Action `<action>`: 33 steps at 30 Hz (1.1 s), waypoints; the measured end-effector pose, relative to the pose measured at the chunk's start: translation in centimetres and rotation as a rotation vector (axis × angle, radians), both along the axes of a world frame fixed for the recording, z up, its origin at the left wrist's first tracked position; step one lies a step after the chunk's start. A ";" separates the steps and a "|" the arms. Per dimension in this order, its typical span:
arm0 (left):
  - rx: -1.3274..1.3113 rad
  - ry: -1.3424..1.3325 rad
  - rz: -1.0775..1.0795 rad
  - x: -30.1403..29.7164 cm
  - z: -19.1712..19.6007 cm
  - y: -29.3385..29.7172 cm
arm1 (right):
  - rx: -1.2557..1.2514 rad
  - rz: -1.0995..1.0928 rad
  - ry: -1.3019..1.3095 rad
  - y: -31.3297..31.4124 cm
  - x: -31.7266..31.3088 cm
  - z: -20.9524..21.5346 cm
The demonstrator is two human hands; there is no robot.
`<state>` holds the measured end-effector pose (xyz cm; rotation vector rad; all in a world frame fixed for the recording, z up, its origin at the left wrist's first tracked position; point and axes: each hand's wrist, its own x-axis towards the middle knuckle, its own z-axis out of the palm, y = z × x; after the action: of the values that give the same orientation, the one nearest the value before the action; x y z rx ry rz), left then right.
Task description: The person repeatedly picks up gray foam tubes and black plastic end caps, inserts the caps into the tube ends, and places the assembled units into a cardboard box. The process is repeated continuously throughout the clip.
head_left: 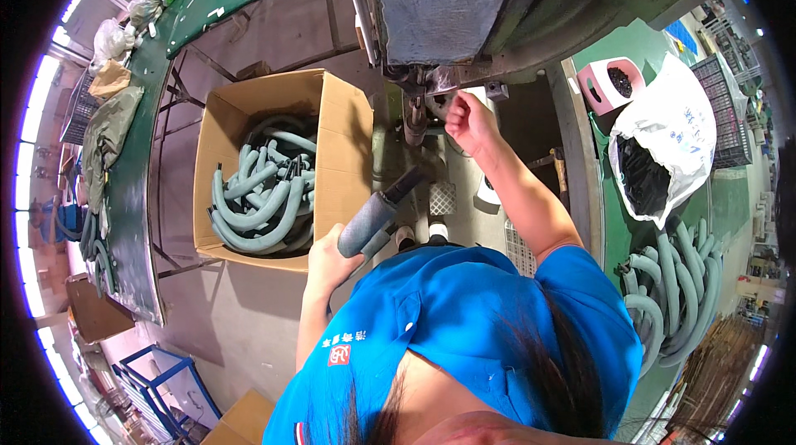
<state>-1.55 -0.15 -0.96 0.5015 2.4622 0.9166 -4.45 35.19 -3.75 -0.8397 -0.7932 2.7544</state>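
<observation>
My left hand (330, 256) grips a short grey-green foam-sleeved tube (375, 217) with a black end, held just right of the open cardboard box (344, 126). The box holds several curved grey-green tubes (261, 188). My right hand (467, 123) is raised to the underside of a grey metal machine (439, 9), fingers pinched near a small metal part there; whether it holds anything is unclear.
A pile of the same curved tubes (676, 296) lies on the green bench at the right, beside a white sack of black pieces (663, 142) and a pink container (612, 82). A green table edge (133, 221) with bags runs along the left. Foot pedals (442, 198) sit on the floor below.
</observation>
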 end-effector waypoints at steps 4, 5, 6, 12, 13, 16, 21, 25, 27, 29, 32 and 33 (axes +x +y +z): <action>-0.018 0.039 -0.057 -1.0 0.4 0.8 | 0.311 0.481 -0.063 -1.1 3.5 2.4; -0.037 0.062 -0.079 -1.3 0.7 1.3 | 0.406 0.596 -0.070 -2.2 4.5 3.6; -0.042 0.080 -0.107 -1.7 1.2 1.9 | 0.558 0.658 -0.044 -2.8 5.1 4.1; 0.073 0.210 -0.255 -3.0 2.2 3.7 | 1.320 0.682 0.096 -3.7 7.3 4.6; 0.084 0.207 -0.271 -3.1 2.3 3.7 | 1.323 0.703 0.059 -3.7 7.5 4.8; 0.129 0.328 -0.291 -4.3 2.1 3.1 | 1.250 0.754 0.042 -4.2 8.4 5.2; 0.157 0.378 0.081 -9.2 6.5 -3.2 | 0.912 0.536 -0.011 -3.1 10.9 2.8; 0.095 0.557 0.242 -10.0 10.3 -7.6 | 0.878 0.462 -0.292 -0.8 14.9 -0.7; 0.004 0.638 0.309 -10.5 10.5 -8.9 | 0.590 0.383 -0.351 -0.4 17.2 -1.9; -0.111 0.775 0.366 -11.0 10.0 -9.3 | 0.232 0.192 -0.321 -0.4 18.7 -3.1; -0.490 0.814 0.362 -12.6 6.4 -11.2 | -0.327 -0.175 -0.288 0.1 20.8 -6.9; -0.608 0.845 0.317 -13.1 4.5 -11.0 | -0.451 -0.283 -0.309 0.3 21.3 -8.3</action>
<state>-14.62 -11.16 3.51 0.3100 3.4480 -0.0427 16.84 35.53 -12.01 -1.3631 -0.0625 2.6067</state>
